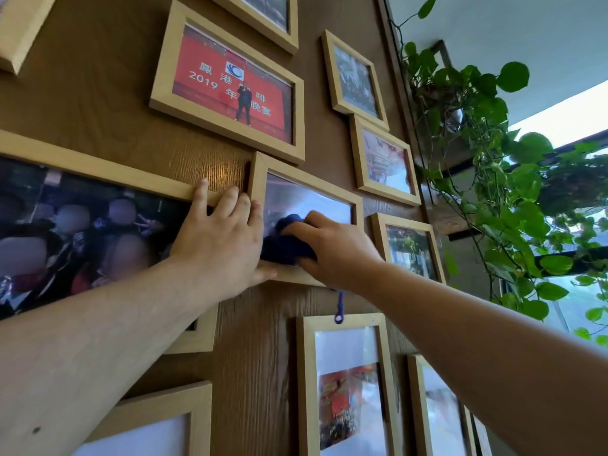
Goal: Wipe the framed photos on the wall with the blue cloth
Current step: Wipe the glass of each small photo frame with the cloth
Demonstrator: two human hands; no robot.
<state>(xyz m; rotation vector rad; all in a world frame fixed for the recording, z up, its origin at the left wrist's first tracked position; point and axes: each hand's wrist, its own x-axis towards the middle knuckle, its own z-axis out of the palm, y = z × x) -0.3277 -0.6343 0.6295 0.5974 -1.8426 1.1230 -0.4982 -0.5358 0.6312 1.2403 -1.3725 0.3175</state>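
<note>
Head view: right hand (332,250) presses the bunched blue cloth (284,246) on the middle frame (256,179) – left hand (223,232) flat, steadying it (many frames probably left).

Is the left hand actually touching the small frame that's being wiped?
Touching. In the head view, the left hand lies against the small frame's left edge, thumb along its bottom rail, while the right hand presses the blue cloth on the glass.
</note>
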